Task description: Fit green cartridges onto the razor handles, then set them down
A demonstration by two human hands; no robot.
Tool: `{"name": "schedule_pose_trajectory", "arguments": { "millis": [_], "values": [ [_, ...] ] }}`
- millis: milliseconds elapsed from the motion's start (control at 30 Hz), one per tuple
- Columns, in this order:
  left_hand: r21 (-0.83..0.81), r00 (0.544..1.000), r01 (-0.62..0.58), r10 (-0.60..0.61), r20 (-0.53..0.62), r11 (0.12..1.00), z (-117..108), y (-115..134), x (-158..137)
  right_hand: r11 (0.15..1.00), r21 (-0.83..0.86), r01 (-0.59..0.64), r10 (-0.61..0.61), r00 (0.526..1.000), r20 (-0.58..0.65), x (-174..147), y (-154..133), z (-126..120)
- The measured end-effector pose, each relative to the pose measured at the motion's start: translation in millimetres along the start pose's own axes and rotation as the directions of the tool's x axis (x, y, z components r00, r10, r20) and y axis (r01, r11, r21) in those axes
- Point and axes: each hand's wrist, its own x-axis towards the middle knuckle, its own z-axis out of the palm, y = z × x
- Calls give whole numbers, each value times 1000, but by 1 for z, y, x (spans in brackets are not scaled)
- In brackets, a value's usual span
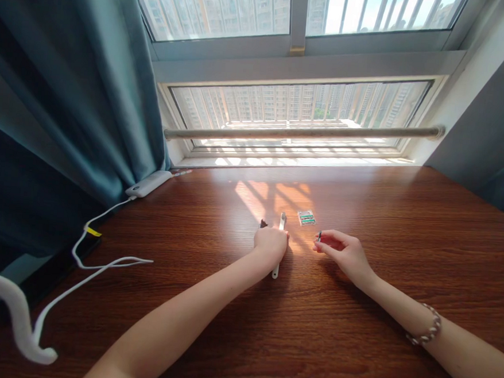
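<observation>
My left hand is closed over the middle of a slim white handle-like tool lying lengthwise on the table. Its narrow upper end shows beyond my fingers, and the lower end has what looks like a small hole. A small dark brown thing peeks out at the far side of that hand; its kind is unclear. To the right, my right hand pinches a small, slim dark piece between thumb and fingertips, too small to name. Just beyond it lies a small clear pack with green strips inside.
The brown wooden table reaches a window with a horizontal rail. At the left, a white power strip or adapter with a white cable lies by the blue curtain. A curved white arm stands at lower left.
</observation>
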Motion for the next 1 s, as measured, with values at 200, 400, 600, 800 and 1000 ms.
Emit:
{"name": "schedule_pose_trajectory", "arguments": {
  "millis": [200, 400, 600, 800, 1000],
  "values": [
    [58, 992, -25, 32, -120, 998, 3, -5, -1, 975, 159, -158, 144, 985, 94, 0, -5, 3],
    [102, 958, -106, 129, -258, 989, -1, -9, -13, 916, 293, -273, 205, 948, 243, -3, -6, 5],
    [200, 785, -357, 409, -465, 912, 9, -14, -39, 989, 43, -141, 126, 960, 249, 0, -10, 1],
    [349, 391, -585, 631, -670, 732, 28, -20, -59, 890, -393, 231, -149, 962, 228, 3, -9, -3],
    [347, 340, -650, 667, -663, 676, 28, -23, -59, 790, -548, 275, -173, 957, 231, 3, 1, -3]
  ]
}}
